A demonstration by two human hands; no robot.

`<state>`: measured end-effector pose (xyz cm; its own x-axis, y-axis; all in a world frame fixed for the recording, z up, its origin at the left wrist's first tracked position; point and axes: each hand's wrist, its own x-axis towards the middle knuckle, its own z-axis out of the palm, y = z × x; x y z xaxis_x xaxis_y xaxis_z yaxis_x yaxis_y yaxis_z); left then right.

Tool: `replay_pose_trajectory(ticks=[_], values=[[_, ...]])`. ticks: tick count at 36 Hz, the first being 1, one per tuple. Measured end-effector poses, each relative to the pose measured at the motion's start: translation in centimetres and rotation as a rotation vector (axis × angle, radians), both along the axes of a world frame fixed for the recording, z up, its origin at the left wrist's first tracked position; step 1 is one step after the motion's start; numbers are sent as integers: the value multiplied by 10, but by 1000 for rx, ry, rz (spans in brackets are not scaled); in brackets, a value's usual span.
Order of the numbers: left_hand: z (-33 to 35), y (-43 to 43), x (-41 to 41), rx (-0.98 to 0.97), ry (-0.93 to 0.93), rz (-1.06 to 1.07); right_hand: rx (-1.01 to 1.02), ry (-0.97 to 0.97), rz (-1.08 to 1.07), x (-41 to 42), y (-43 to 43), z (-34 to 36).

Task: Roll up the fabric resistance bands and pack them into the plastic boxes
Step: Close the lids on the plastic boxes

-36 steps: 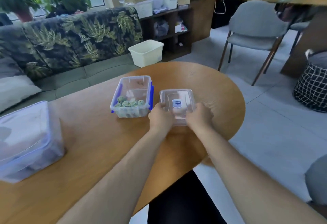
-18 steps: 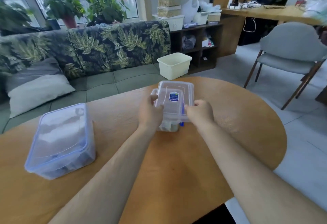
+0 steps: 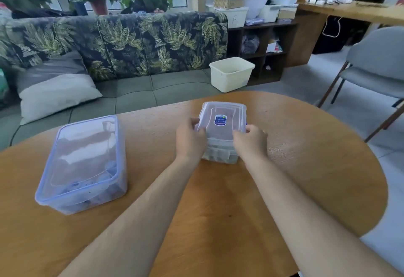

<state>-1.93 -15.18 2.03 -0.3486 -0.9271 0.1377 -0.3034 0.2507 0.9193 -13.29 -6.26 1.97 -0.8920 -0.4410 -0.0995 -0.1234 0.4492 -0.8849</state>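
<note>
Both my hands are on the small box [image 3: 219, 155], which stands in the middle of the frame on the round wooden surface [image 3: 306, 156]. Its long axis runs away from me toward the top of the frame, with the short end wall facing me. The lid [image 3: 223, 110] lies on top along the same line, and one blue label [image 3: 220, 120] sits near its middle.

My left hand [image 3: 189, 140] has its fingers [image 3: 195, 121] curled over the lid's left edge, grasping it. My right hand [image 3: 251, 142] grasps the right edge the same way.

I count two plastic boxes, each with one lid. The large box [image 3: 87, 189] sits at the left of the frame, well apart from the small one. Its long axis also runs near to far, with the far end leaning a little to the right. Something bluish lies in its near end, and something greyish shows through the small box's wall. Both are too blurred to count as bands.

Beyond the surface, at the top of the frame, are one leaf-patterned sofa [image 3: 142, 42] and one cream bin [image 3: 230, 73].
</note>
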Motion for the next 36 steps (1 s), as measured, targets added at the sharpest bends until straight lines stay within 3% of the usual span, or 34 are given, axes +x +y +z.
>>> replay_pose_trajectory(ticks=[24, 29, 33, 36], values=[[-17, 9, 8, -61, 39, 13, 28, 61, 43, 8, 16, -9], [-21, -5, 2, 86, 43, -1, -24, -76, 37, 2, 16, -6], [-18, -9, -3, 354, 5, 73, -104, -238, 66, -2, 21, -4], [-23, -15, -5, 452, -21, 67, -89, -225, 50, -4, 21, -5]])
